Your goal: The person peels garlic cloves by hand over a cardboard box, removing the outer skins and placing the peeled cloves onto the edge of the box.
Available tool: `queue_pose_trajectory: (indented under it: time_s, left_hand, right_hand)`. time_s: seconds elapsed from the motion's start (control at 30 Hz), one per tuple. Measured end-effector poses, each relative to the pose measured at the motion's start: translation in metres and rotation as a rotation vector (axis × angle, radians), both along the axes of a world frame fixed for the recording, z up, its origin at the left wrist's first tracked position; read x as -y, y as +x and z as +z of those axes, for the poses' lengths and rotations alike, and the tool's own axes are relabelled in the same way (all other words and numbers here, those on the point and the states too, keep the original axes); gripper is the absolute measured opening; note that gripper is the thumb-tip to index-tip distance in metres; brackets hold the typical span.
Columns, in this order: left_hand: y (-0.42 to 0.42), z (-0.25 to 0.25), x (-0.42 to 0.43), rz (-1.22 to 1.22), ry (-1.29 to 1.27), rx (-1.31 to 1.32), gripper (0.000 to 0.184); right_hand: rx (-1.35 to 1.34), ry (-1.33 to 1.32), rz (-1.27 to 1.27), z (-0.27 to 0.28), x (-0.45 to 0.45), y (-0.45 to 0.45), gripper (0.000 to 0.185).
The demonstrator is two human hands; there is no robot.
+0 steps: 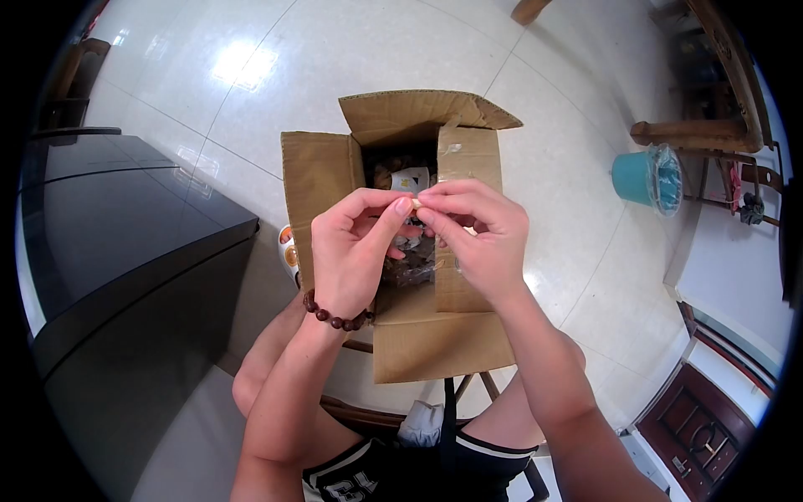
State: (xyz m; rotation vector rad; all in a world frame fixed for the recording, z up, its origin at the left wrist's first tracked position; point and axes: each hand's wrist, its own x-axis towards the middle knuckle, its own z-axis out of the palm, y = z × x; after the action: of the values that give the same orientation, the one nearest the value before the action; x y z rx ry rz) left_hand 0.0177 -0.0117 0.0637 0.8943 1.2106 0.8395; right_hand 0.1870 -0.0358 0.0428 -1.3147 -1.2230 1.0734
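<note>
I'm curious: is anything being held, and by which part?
A small pale thing, pinched by the left hand and the right hand; too tiny to tell which part.

1. Position: single head-worn camera; it looks from above the wearer's black shorts [410, 481], visible at the bottom edge.
2. Direction: forward and steeply down, with the open cardboard box [443, 343] near mid-frame.
3. Range: left hand [343, 251] and right hand [491, 238] are close to the lens, in front of the box; the tiled floor [569, 251] lies farther off.
4. Field: very wide and rounded, corners black; dark cabinet [125, 226] at left, door [703, 427] tilted at lower right.
</note>
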Motion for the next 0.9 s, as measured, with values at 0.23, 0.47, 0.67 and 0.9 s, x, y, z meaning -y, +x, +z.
queue_pose_trajectory:
  time_s: [0.23,0.47,0.67,0.9]
  left_hand:
    - [-0.004,-0.002,-0.001,-0.004,-0.004,0.018,0.019]
    - [-0.004,-0.004,-0.002,-0.028,-0.036,0.013,0.019]
    - [-0.006,-0.004,-0.006,0.057,-0.068,0.021,0.018]
    - [-0.007,-0.008,-0.006,0.022,-0.072,0.001,0.019]
  right_hand:
    - [-0.116,-0.101,-0.044,0.011,-0.001,-0.004,0.010]
    - [0.054,0.075,-0.011,0.001,-0.002,0.002,0.011]
    - [0.066,-0.156,-0.039,0.003,-0.002,0.009,0.012]
    - [0.111,-0.291,0.104,0.010,-0.002,0.006,0.038]
